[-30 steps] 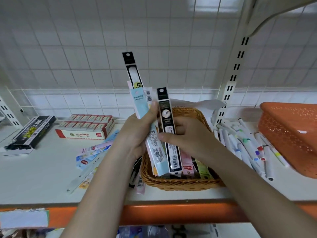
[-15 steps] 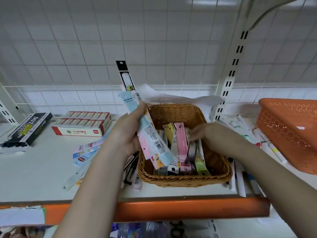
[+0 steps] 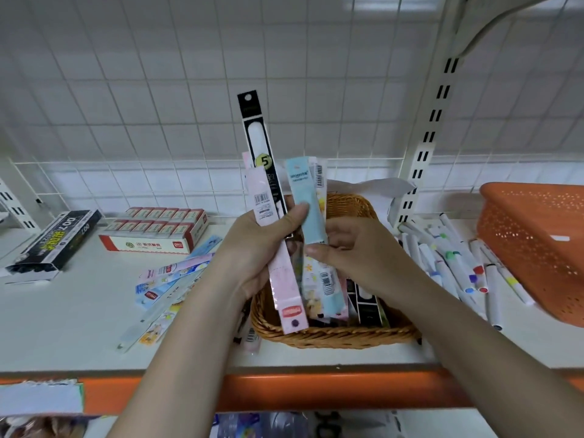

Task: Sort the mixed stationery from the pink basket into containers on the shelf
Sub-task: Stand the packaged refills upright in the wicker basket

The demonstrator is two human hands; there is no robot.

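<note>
My left hand (image 3: 259, 248) grips an upright bundle of long stationery packs above the wicker basket (image 3: 331, 338). The bundle holds a tall black pack (image 3: 255, 134) marked 5, a pink pack (image 3: 286, 289) and a light blue pack (image 3: 308, 207). My right hand (image 3: 360, 251) is beside the bundle, its thumb and curled fingers pinching the light blue and floral packs near their lower part. More packs stand inside the basket, partly hidden by both hands.
Loose packs (image 3: 170, 279) lie on the white shelf left of the basket. A red-and-white carton (image 3: 155, 230) and a black box (image 3: 53, 241) sit further left. Markers (image 3: 455, 260) lie at the right beside an orange basket (image 3: 537, 238). An upright post (image 3: 423, 147) stands behind.
My right hand came up out of the wicker basket and now pinches packs against the bundle. My left hand tilted the bundle back upright and moved it right, over the basket.
</note>
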